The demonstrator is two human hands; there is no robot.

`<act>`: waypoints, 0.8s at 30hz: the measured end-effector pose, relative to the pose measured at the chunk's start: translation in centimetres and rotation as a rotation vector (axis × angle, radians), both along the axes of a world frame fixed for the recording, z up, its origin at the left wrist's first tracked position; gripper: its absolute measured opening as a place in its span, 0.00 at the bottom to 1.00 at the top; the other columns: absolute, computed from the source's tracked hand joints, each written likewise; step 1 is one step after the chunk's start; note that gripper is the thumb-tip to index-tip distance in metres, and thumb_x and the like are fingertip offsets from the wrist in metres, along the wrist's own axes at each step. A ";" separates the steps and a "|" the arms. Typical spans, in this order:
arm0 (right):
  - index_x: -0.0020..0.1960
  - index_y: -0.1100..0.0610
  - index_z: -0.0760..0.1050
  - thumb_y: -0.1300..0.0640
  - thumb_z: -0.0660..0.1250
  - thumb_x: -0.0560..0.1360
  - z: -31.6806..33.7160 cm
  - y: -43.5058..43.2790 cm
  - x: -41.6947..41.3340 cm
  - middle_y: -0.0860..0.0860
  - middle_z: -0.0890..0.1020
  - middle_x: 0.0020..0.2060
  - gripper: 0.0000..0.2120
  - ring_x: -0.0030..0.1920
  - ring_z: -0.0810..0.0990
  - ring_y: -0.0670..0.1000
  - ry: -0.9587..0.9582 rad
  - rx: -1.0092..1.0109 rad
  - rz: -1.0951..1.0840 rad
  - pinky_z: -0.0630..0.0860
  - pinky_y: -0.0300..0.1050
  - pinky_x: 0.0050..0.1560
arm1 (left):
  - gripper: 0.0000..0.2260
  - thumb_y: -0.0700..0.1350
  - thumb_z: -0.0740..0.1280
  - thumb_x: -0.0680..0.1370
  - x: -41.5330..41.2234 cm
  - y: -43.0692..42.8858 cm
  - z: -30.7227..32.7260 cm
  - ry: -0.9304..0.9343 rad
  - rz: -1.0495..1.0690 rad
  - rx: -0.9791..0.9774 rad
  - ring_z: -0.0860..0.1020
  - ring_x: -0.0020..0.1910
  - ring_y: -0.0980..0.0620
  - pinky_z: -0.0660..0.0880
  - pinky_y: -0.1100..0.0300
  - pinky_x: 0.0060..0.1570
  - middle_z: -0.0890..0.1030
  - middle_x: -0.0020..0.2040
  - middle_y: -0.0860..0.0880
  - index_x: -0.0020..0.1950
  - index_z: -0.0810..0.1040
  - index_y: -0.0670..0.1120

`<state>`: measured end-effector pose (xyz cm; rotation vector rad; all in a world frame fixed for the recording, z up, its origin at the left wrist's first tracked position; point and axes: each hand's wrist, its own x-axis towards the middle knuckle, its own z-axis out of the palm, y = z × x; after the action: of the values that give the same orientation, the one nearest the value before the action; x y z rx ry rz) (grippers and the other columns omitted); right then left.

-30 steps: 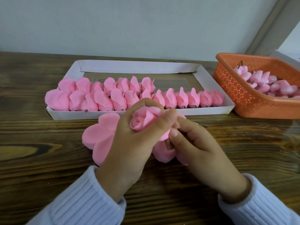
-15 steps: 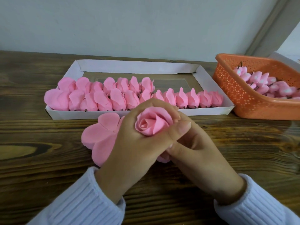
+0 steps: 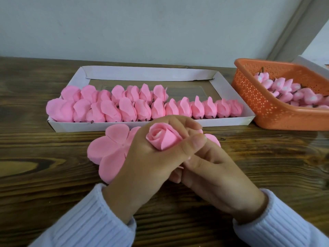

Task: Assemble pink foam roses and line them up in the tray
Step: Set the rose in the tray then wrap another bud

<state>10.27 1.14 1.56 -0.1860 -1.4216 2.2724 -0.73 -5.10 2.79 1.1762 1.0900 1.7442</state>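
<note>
The rose (image 3: 162,139) in work sits in the curl of the left hand (image 3: 142,163), thumb across its front and fingers behind. It is held above the wooden table (image 3: 44,175), just in front of the tray (image 3: 124,126). The right hand (image 3: 213,177) tucks beneath with bent fingers; whether it pinches the base or a petal is hidden, so its grip cannot be told. To do this wrap well, the left thumb should press lightly, enough to hold the outer petal lapped without crushing the foam. The base needs a tight pinch so the spiral does not loosen. The bloom's open spiral faces up and slightly left, toward the camera. Its long axis runs down and right to a base hidden between the hands. Flat petal cutouts (image 3: 110,150) lie on the table beside the left hand.
</note>
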 end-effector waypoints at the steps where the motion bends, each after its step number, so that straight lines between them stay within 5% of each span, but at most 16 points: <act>1: 0.60 0.70 0.65 0.57 0.64 0.75 0.0 0.0 0.0 0.49 0.78 0.36 0.20 0.37 0.76 0.45 -0.001 -0.007 -0.001 0.70 0.39 0.39 | 0.03 0.50 0.72 0.66 0.0 0.0 0.0 0.004 -0.004 -0.005 0.77 0.26 0.58 0.69 0.65 0.20 0.84 0.46 0.52 0.33 0.80 0.54; 5: 0.56 0.76 0.66 0.54 0.59 0.76 -0.4 0.2 -0.1 0.53 0.77 0.35 0.24 0.35 0.75 0.46 -0.055 -0.007 -0.016 0.69 0.40 0.37 | 0.02 0.52 0.70 0.67 0.1 -0.1 0.0 0.021 -0.026 -0.028 0.71 0.19 0.60 0.68 0.66 0.20 0.84 0.49 0.54 0.35 0.82 0.56; 10: 0.58 0.67 0.66 0.58 0.65 0.75 -0.2 0.1 0.0 0.50 0.78 0.38 0.18 0.38 0.76 0.45 0.014 -0.015 0.014 0.69 0.40 0.39 | 0.10 0.51 0.70 0.68 0.0 -0.1 0.1 0.024 -0.023 -0.017 0.75 0.24 0.60 0.69 0.66 0.20 0.83 0.40 0.55 0.36 0.80 0.45; 15: 0.51 0.76 0.65 0.54 0.60 0.77 -0.5 0.4 0.2 0.54 0.77 0.35 0.22 0.35 0.74 0.47 -0.097 -0.002 -0.018 0.69 0.40 0.37 | 0.02 0.52 0.70 0.68 0.1 -0.2 0.1 0.071 -0.057 -0.025 0.71 0.20 0.58 0.69 0.64 0.19 0.83 0.52 0.54 0.36 0.82 0.56; 20: 0.60 0.71 0.65 0.55 0.68 0.74 -0.2 0.1 0.0 0.53 0.76 0.39 0.25 0.39 0.76 0.46 -0.001 -0.016 0.007 0.70 0.41 0.40 | 0.09 0.52 0.69 0.69 0.0 -0.1 0.3 0.040 -0.043 -0.012 0.74 0.22 0.62 0.69 0.67 0.20 0.83 0.48 0.54 0.29 0.79 0.54; 24: 0.54 0.71 0.70 0.56 0.63 0.78 -0.4 0.3 0.3 0.53 0.77 0.35 0.16 0.36 0.73 0.48 -0.039 -0.028 0.015 0.68 0.41 0.37 | 0.04 0.51 0.70 0.68 0.0 -0.1 0.1 0.057 -0.081 -0.022 0.72 0.19 0.60 0.71 0.63 0.20 0.83 0.51 0.53 0.34 0.81 0.54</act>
<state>10.55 1.41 1.19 -0.2300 -1.4155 2.3133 -0.72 -5.23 2.89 1.2462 1.0768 1.6422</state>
